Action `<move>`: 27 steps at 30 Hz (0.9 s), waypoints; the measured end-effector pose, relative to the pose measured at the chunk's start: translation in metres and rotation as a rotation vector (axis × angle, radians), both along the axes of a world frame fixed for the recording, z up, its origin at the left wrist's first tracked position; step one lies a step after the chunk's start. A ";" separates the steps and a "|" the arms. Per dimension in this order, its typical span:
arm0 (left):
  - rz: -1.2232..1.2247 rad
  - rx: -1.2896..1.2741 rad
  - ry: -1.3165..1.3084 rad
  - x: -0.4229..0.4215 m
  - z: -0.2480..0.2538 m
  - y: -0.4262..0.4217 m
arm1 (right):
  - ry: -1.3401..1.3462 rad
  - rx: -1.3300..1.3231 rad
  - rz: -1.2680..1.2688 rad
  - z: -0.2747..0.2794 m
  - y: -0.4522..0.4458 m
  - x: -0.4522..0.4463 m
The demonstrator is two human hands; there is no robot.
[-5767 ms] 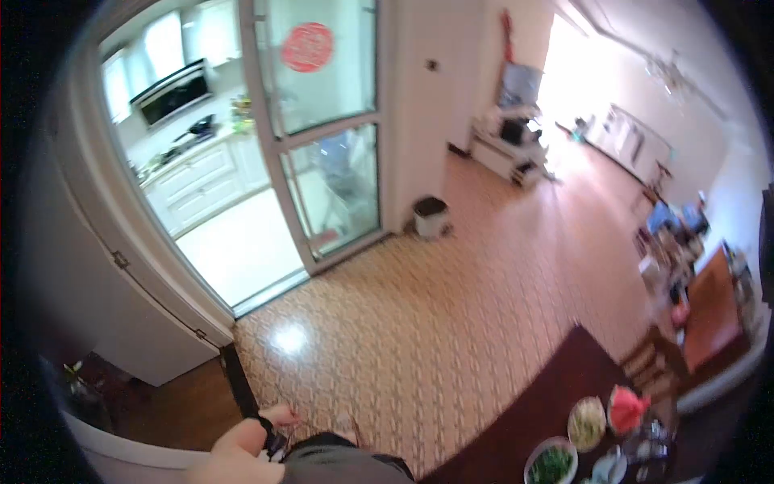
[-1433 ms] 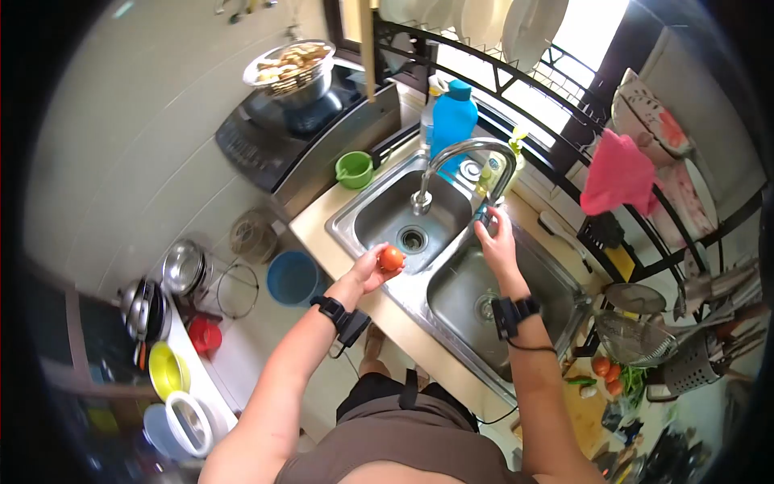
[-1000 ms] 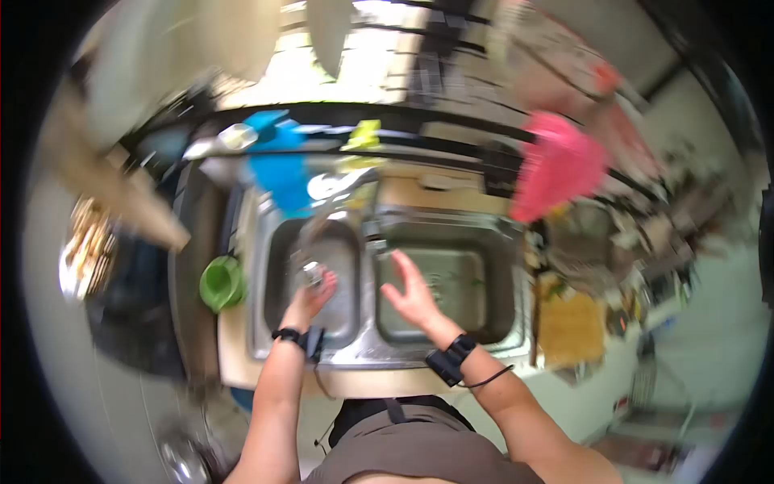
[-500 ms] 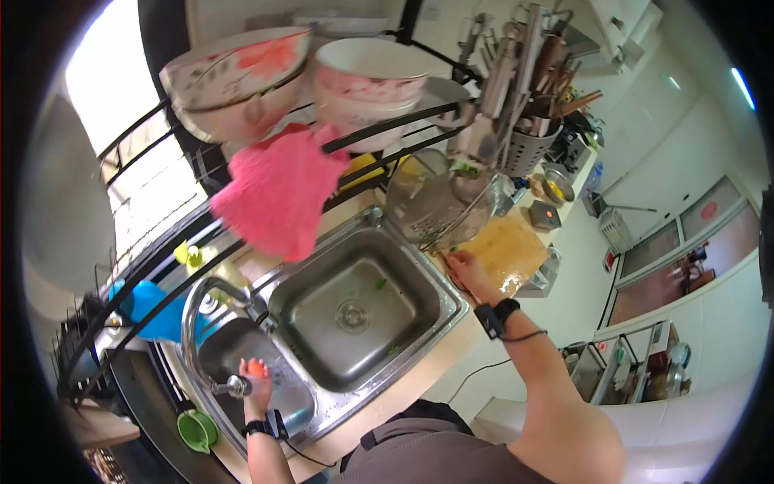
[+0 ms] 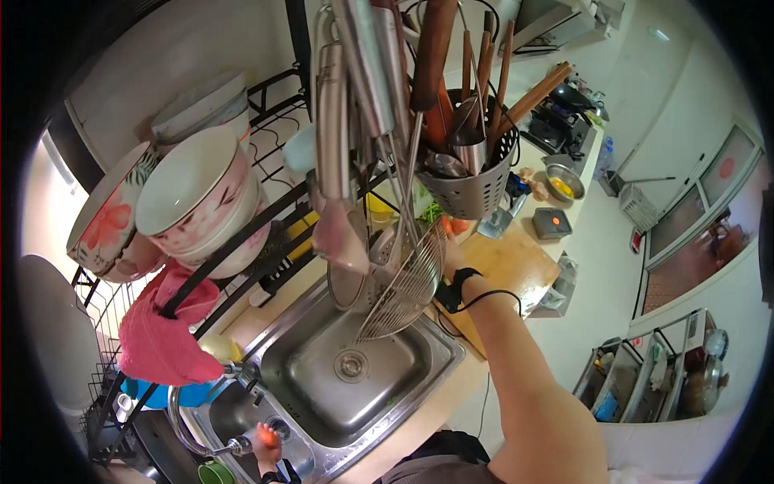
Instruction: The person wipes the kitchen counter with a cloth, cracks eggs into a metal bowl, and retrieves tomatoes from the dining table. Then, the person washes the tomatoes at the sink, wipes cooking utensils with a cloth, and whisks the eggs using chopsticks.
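Observation:
My left hand (image 5: 263,453) is at the small basin (image 5: 230,419), beside the spout of the curved faucet (image 5: 179,419). Its fingers are closed around a small red-orange thing (image 5: 267,436), too blurred to name. My right hand (image 5: 453,258) reaches over the wooden cutting board (image 5: 520,270), at its far left side. A hanging wire skimmer (image 5: 405,294) covers most of that hand, so its fingers do not show. Just beyond it are red-orange pieces of food (image 5: 459,227) and some greens (image 5: 433,211).
A large steel sink (image 5: 351,403) lies between my arms. Above it hang utensils (image 5: 334,121) and a perforated utensil holder (image 5: 468,194). The black rack holds flowered bowls (image 5: 193,198) and a pink cloth (image 5: 165,343). A steel bowl (image 5: 564,184) and a dark square device (image 5: 552,223) stand farther right.
My view has shifted, bringing the hanging utensils close. My right hand has moved from the board's near-left edge toward the food behind the skimmer. My left hand stays by the faucet with the red-orange thing.

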State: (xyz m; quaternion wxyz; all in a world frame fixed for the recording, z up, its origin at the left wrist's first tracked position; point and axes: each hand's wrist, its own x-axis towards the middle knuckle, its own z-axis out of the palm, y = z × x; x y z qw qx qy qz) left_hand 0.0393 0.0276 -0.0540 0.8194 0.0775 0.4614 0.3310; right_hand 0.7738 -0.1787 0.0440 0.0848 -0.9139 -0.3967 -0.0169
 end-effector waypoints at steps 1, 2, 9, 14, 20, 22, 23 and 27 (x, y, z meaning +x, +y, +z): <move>0.003 0.006 0.002 0.001 0.001 0.001 | 0.002 0.006 0.003 -0.006 0.002 0.006; 0.045 -0.002 0.044 0.000 0.000 0.001 | 0.036 0.062 0.015 -0.011 0.005 0.011; 0.113 0.009 0.126 -0.019 0.000 0.001 | 0.567 0.872 -0.035 0.060 -0.026 -0.067; 0.035 0.058 0.160 -0.029 0.001 -0.009 | 1.667 0.390 0.411 0.099 -0.025 -0.286; -0.385 0.075 0.098 -0.002 0.057 -0.026 | 1.141 0.174 0.843 0.012 0.085 -0.498; -0.456 0.220 0.010 -0.021 0.046 -0.031 | 1.002 0.259 0.909 -0.029 0.121 -0.549; -0.414 0.249 -0.034 -0.032 0.046 -0.035 | 0.955 0.181 0.909 -0.041 0.136 -0.571; -0.213 0.085 0.076 -0.042 0.019 -0.014 | 1.076 0.105 0.989 -0.065 0.182 -0.623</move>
